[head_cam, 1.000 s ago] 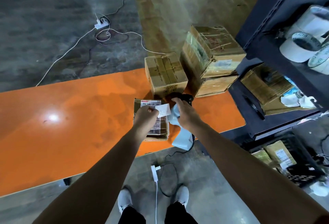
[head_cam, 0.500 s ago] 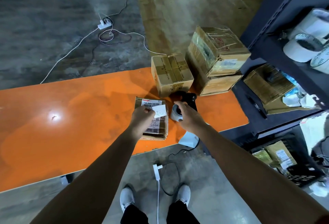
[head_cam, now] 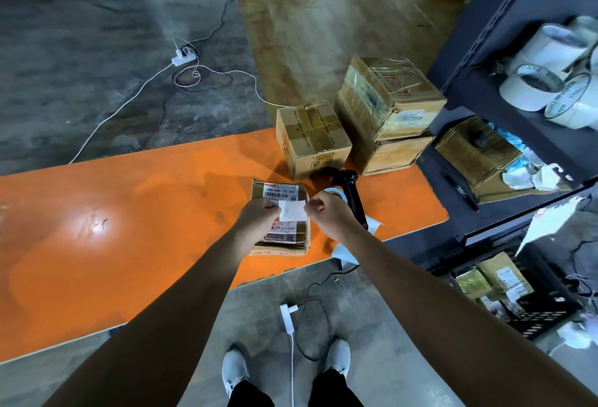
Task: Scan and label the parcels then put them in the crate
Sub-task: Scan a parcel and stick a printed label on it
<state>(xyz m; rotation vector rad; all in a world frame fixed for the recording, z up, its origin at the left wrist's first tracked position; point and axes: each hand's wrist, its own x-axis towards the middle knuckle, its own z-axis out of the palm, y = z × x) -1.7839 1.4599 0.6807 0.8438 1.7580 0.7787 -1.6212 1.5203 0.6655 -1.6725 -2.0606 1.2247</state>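
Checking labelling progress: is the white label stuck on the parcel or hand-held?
Held: left hand and right hand pinch the label over the parcel; contact unclear.

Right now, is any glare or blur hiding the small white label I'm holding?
Head view: glare is one bright patch on the glossy orange table, well left of the small white label pinched between left hand and right hand; the label is evenly lit, its print too soft to read; wide-angle distortion slants the dark metal shelf post at right.

Bare forearms, no sleeves; black trousers (head_cam: 333,389); light grey sneakers (head_cam: 234,371).
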